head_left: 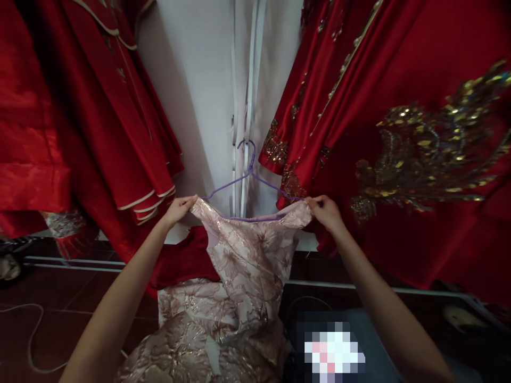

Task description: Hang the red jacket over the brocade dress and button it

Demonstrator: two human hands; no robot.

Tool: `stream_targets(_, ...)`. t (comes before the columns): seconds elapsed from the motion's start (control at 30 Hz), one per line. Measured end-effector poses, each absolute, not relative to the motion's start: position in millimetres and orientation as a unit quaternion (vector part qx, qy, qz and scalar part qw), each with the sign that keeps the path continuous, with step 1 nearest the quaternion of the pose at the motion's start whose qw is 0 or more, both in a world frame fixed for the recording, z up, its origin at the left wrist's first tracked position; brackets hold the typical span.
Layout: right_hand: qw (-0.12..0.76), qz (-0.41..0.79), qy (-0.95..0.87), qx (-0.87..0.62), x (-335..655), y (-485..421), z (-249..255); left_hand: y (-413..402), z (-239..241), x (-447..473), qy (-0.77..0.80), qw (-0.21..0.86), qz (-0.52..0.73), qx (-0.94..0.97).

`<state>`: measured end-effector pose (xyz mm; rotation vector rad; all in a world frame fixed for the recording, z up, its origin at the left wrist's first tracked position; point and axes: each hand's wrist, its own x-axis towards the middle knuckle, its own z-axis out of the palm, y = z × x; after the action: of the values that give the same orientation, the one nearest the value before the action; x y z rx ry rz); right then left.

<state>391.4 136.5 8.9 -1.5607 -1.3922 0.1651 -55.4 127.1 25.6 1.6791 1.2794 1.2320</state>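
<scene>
A pale pink dress [249, 255] with a shiny gold floral pattern hangs on a purple wire hanger [250, 169] in front of me. My left hand [179, 210] pinches its left shoulder near the end of the hanger. At the opposite shoulder, my right hand [325, 211] is closed on the fabric. The hanger's hook points up and touches no rail that I can see. Lower down, the dress spreads in folds toward me, over a dark red cloth [186, 258] at its left side.
Red garments with cream piping [131, 122] hang on the left. Red gowns with gold sequin embroidery [435, 143] hang on the right. Behind stand a white wall [191, 80] and pale metal uprights [249, 69]. A thin cable [31, 340] lies on the dark tiled floor.
</scene>
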Motion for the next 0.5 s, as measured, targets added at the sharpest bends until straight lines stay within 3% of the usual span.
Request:
stream_targets(0.1, 0.440, 0.063, -0.585, -0.678, 405.4, 124.3, -12.3, 118.6, 2.3, -73.7, 0.527, 0.319, 0.432, 0.659)
stream_targets(0.27, 0.387, 0.132, -0.691, -0.596, 398.6, 82.4, -27.8, 99.5, -25.1, -80.2, 0.565, 0.221, 0.293, 0.739)
stream_targets(0.4, 0.330, 0.111, -0.761, -0.547, 370.9, 54.0, -2.0, 87.4, -6.8, -42.9, 0.503, 0.114, 0.283, 0.808)
stream_targets(0.5, 0.348, 0.084, -0.787, -0.502, 354.2, 51.4, 24.2, 85.3, 14.0, 0.2, 0.419, 0.078, 0.322, 0.845)
